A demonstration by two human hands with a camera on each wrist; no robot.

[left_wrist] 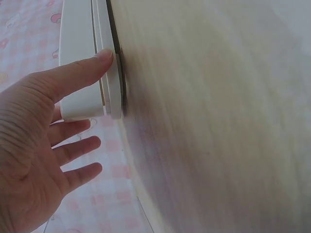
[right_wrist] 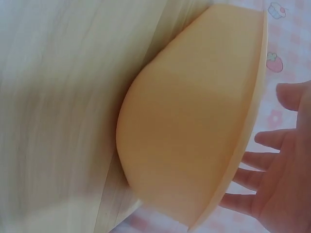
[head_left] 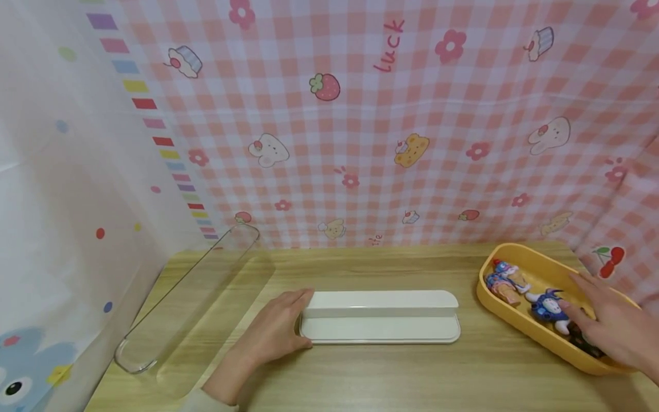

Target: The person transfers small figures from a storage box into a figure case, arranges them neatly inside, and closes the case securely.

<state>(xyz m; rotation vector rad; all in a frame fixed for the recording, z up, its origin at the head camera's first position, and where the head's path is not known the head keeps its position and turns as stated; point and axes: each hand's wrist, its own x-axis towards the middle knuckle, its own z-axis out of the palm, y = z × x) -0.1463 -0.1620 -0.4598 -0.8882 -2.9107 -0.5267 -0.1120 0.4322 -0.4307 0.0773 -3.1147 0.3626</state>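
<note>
White case (head_left: 380, 329) lies flat on the wooden table (head_left: 381, 377), its long axis running from 9 to 3 o'clock as the person sees it, with a raised strip along the 12 o'clock side. The left hand (head_left: 275, 327) is the nearer one: it pinches the 9 o'clock end, thumb on the near edge and index finger behind, while the other fingers stand spread and hold nothing.

The right hand (head_left: 612, 323) is well apart from the case, which lies at 9 o'clock from it. It hovers over the 4 o'clock part of the yellow tray (head_left: 540, 272), fingers loosely extended and apart, with no visible hold; whether a fingertip touches anything inside, I cannot tell. The blue figure (head_left: 548, 306) sits just beside it at about 10 o'clock, the ice-cream figures (head_left: 515, 277) farther along that line.

At 9 o'clock from the left hand stands a clear cover (head_left: 195, 297), its length running from 7 to 1.
</note>
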